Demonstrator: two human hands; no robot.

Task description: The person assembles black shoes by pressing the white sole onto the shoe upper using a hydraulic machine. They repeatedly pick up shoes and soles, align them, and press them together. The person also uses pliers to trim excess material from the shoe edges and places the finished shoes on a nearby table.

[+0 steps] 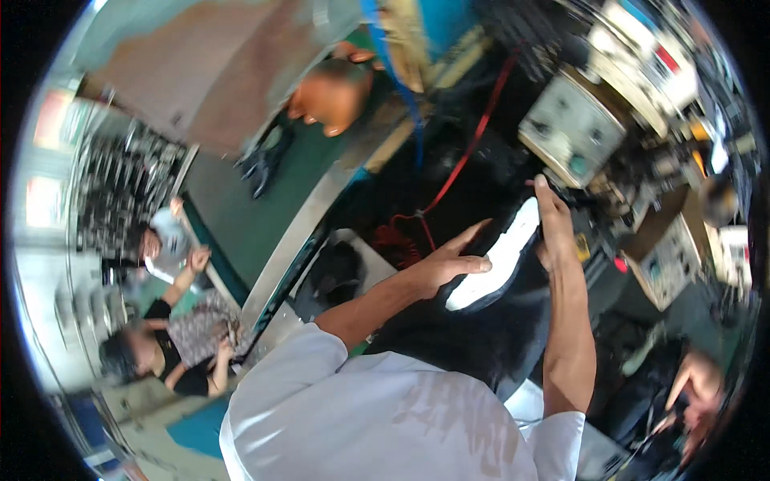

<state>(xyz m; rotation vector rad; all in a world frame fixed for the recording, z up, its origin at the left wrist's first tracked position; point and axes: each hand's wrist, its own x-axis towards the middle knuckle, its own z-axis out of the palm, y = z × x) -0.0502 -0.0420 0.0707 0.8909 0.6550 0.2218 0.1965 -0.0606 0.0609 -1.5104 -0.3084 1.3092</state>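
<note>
White and washed out by glare, a long, shoe-shaped piece (499,260) sits between the two hands toward three o'clock of the centre, tilted so that one end points to one o'clock and the other to seven. The left hand (433,271) meets it from its nine o'clock side: the thumb lies on the piece's edge, while the index finger is spread away from the thumb, pointing to two o'clock. Its other fingers are hidden. The right hand (557,224) is on the piece's three o'clock side, one digit stretched toward twelve just beside the upper end; whether the remaining fingers close behind the piece, I cannot tell.

At one o'clock a red cord (480,132) runs down to a tangle near the left hand. At two o'clock stands a pale control box (571,127) with dark knobs, and at three a second box (667,255), tilted. An orange object (330,94), blurred, rests near eleven o'clock on a green surface (321,156). Two co-workers are visible, one in grey (170,244) at nine o'clock, one in black (184,361) at eight. Bare forearms of another person (691,389) show at four.
</note>
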